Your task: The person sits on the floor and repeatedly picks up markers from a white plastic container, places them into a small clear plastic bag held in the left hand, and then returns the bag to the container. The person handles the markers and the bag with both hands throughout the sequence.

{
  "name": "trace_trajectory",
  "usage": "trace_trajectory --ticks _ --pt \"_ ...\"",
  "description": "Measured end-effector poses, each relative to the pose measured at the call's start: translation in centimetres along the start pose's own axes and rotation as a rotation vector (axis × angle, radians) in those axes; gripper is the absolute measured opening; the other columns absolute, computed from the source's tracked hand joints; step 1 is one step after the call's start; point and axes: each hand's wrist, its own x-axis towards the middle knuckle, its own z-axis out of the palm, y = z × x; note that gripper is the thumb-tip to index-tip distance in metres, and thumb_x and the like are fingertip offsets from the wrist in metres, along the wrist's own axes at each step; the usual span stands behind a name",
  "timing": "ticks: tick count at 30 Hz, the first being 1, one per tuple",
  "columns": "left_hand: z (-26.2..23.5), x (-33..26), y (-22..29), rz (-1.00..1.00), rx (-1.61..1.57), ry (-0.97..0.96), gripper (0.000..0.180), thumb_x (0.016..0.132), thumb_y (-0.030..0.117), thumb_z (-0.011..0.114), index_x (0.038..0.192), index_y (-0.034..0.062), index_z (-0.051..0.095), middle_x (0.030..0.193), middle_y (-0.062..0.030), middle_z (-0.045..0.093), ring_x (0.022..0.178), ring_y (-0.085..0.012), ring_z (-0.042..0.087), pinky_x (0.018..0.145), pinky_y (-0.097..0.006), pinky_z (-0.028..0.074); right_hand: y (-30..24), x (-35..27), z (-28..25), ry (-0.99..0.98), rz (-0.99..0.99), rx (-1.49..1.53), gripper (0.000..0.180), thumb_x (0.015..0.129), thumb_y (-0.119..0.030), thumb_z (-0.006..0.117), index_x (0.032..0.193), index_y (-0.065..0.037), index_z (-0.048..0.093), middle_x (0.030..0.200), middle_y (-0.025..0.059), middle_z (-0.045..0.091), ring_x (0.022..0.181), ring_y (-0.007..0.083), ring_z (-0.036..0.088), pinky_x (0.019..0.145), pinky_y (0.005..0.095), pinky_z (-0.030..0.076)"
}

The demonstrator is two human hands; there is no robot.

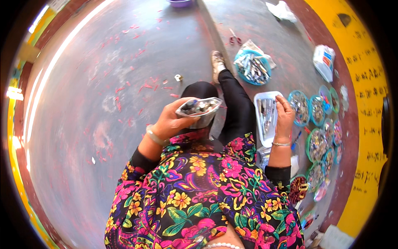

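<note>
My left hand [171, 121] is wrapped round a clear plastic bag [204, 119] in front of my body. The bag's mouth gapes, and small silvery and dark pieces show inside it. Off to the right, my right hand [284, 118] hovers over the edge of a white rectangular tray [258, 128]. Its fingers are drawn together; whatever may be between the fingertips is too small to make out. Long, thin silvery pieces [267, 112] lie lengthwise in the tray, partly hidden by that hand.
Beyond the tray stands a blue basket [252, 79] of silvery pieces, with red-handled scissors [235, 38] near it. Several small round baskets [299, 107] of mixed parts crowd the right side, beside a white package [323, 63]. Red scraps [118, 103] litter the floor at left.
</note>
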Motion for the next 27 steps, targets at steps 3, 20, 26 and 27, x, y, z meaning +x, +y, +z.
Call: trace_trajectory --ticks 3,20,26,27 --pt "0.3 -0.3 0.4 -0.018 -0.077 0.027 0.044 0.078 -0.002 0.067 0.119 -0.0023 0.052 0.106 -0.0045 0.060 0.094 -0.0097 0.055 0.082 -0.025 0.046 6.8 -1.0 -4.4 0.088 0.304 -0.055 0.025 0.080 -0.003 0.061 0.104 0.000 0.066 0.087 0.0014 0.065 0.068 0.0065 0.054 0.064 0.0208 0.045" --pt "1.5 0.2 0.2 0.001 0.047 0.024 0.041 0.076 -0.004 0.065 0.115 -0.0048 0.054 0.107 -0.0078 0.062 0.098 -0.0135 0.057 0.088 -0.028 0.044 25.2 -6.5 -6.7 -0.154 0.485 -0.890 0.020 0.068 -0.013 0.061 0.085 -0.006 0.069 0.084 0.0183 0.066 0.084 0.0344 0.064 0.078 0.0385 0.049" --pt "1.5 0.1 0.0 -0.004 0.018 0.016 0.043 0.076 -0.005 0.066 0.117 -0.0046 0.053 0.108 -0.0081 0.061 0.099 -0.0137 0.057 0.088 -0.028 0.044 26.9 -6.6 -6.4 -0.245 0.533 -0.969 0.018 0.065 -0.016 0.068 0.079 -0.005 0.067 0.082 0.0189 0.066 0.083 0.0363 0.063 0.075 0.0409 0.050" --pt "1.5 0.1 0.1 -0.003 0.004 0.012 0.044 0.075 -0.005 0.066 0.117 -0.0045 0.053 0.109 -0.0082 0.061 0.099 -0.0137 0.057 0.088 -0.028 0.045 27.3 -6.6 -6.9 -0.290 0.537 -0.981 0.019 0.064 -0.017 0.070 0.078 -0.005 0.067 0.081 0.0189 0.066 0.082 0.0366 0.063 0.074 0.0415 0.050"
